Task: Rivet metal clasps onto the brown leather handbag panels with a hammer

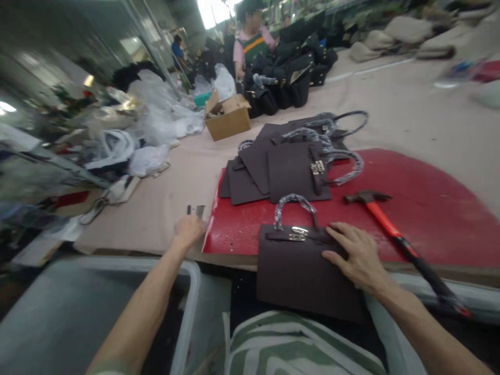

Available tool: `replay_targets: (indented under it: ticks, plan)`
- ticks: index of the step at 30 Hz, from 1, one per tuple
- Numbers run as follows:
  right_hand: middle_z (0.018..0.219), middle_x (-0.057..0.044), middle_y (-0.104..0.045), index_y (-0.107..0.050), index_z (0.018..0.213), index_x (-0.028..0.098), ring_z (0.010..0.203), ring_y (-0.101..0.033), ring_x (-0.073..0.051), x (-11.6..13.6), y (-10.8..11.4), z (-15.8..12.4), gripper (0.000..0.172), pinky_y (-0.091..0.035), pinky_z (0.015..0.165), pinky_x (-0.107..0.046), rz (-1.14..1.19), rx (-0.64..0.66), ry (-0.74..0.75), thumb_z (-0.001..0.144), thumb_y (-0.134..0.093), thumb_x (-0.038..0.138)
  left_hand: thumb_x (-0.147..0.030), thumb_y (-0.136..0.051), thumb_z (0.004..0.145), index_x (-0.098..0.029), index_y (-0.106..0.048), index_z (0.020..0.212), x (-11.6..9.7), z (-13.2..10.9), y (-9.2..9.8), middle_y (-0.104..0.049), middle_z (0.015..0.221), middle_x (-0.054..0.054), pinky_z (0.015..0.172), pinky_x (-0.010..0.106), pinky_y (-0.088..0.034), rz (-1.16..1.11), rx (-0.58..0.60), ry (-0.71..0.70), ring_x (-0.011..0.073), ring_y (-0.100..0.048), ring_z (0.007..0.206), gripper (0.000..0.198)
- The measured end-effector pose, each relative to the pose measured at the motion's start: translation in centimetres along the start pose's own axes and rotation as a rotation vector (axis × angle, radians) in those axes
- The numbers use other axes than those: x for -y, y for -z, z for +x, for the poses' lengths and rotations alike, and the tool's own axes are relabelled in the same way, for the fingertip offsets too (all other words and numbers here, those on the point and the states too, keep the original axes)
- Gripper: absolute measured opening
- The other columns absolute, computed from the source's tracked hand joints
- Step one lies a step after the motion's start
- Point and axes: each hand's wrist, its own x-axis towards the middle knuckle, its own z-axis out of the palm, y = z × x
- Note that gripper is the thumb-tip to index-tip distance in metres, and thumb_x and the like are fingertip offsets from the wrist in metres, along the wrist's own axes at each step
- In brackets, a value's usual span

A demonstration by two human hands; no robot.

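A dark brown bag panel (300,276) with a strap, metal clasp and plastic-wrapped handle (295,200) lies over the table's front edge, its lower part hanging towards my lap. My right hand (359,258) rests on its upper right part, fingers and thumb stretched apart. My left hand (189,230) is at the table's front left, slightly blurred, with its fingers curled in. Just beyond it lie small dark flat pieces (200,211). Whatever the left fingers hold, if anything, is hidden.
Several similar brown bag pieces (292,172) are piled on a red mat (425,208). A claw hammer (385,219) lies at right. Behind stand a cardboard box (228,122), black bags (289,78) and a person (253,44). A grey bin (191,291) is below left.
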Motion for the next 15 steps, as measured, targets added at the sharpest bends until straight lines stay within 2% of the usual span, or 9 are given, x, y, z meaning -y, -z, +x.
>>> replay_targets:
  ticks: [2,4,7,9,12,15]
  plan:
    - [0.135,-0.017,-0.06,-0.063,0.129,0.017,0.124,-0.052,-0.037,0.9,0.7,0.2,0.047,-0.041,0.102,-0.057,0.014,0.047,-0.032,0.09,-0.059,0.043,-0.028,-0.053,0.084,-0.016,-0.057,0.064,-1.1,-0.6,0.1,-0.064,0.074,0.015,0.083,0.052,-0.049,0.049,0.022,-0.013,0.0342,-0.065,0.086,0.023]
    - [0.133,-0.016,-0.061,-0.064,0.123,0.017,0.125,-0.051,-0.035,1.7,1.2,0.5,0.038,-0.041,0.103,-0.054,0.029,0.073,-0.05,0.09,-0.061,0.036,-0.033,-0.05,0.089,-0.02,-0.062,0.074,-3.1,-1.6,-0.3,-0.067,0.085,0.009,0.083,0.045,-0.05,0.08,0.047,-0.127,0.0283,-0.063,0.085,0.023]
    - [0.129,-0.015,-0.061,-0.067,0.111,0.019,0.121,-0.053,-0.033,2.6,1.7,0.9,0.023,-0.041,0.102,-0.052,0.028,0.092,-0.075,0.091,-0.06,0.029,-0.031,-0.054,0.093,-0.024,-0.067,0.093,-8.0,-4.8,-1.6,-0.07,0.101,0.005,0.085,0.037,-0.047,-0.118,0.076,-0.474,0.0242,-0.062,0.09,0.014]
    - [0.127,-0.015,-0.062,-0.067,0.106,0.019,0.118,-0.054,-0.032,2.8,1.7,1.0,0.018,-0.041,0.101,-0.051,0.03,0.093,-0.099,0.091,-0.058,0.026,-0.026,-0.058,0.093,-0.023,-0.068,0.102,-11.6,-7.0,-2.8,-0.071,0.104,0.007,0.084,0.037,-0.047,-0.224,0.121,-0.637,0.0247,-0.062,0.095,0.013]
    - [0.125,-0.013,-0.064,-0.066,0.101,0.021,0.117,-0.054,-0.031,2.7,1.5,1.1,0.014,-0.041,0.1,-0.05,0.064,0.076,-0.123,0.091,-0.058,0.026,-0.021,-0.063,0.092,-0.022,-0.068,0.106,-15.5,-8.9,-4.3,-0.068,0.103,0.008,0.082,0.038,-0.047,-0.198,0.166,-0.688,0.0261,-0.058,0.096,0.015]
    - [0.124,-0.01,-0.065,-0.066,0.098,0.024,0.119,-0.054,-0.03,2.6,1.3,1.3,0.011,-0.039,0.101,-0.05,0.109,0.06,-0.143,0.089,-0.06,0.028,-0.018,-0.064,0.09,-0.019,-0.068,0.099,-16.6,-9.0,-5.0,-0.065,0.098,0.008,0.081,0.04,-0.047,-0.155,0.175,-0.704,0.0273,-0.056,0.094,0.01]
